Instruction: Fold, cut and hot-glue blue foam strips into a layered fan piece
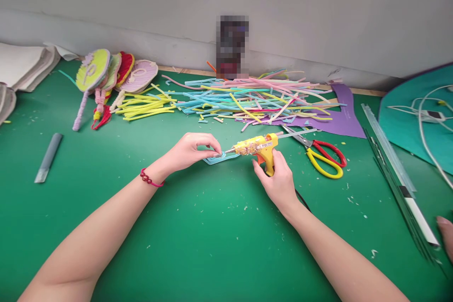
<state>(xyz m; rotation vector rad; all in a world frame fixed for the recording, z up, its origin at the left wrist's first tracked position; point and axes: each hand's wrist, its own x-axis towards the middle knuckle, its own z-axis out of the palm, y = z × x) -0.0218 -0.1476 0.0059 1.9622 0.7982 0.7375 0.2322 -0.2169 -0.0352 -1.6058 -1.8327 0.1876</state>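
The right hand (279, 179) wraps the handle of a yellow glue gun (252, 146), nozzle beside the left hand (191, 151), whose fingertips partly hide a blue strip shape (222, 159) above the green table (198, 236), any pinch being impossible to tell, while a far dark object (232, 47) appears only as pixelated blocks.

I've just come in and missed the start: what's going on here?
A person's right hand grips a yellow glue gun, its metal nozzle pointing toward the left hand. That hand is at a flat light-blue piece on the green tabletop; whether it pinches it is unclear. Behind lie heaped pastel strips; metal scissors with red and yellow handles rest to the right.
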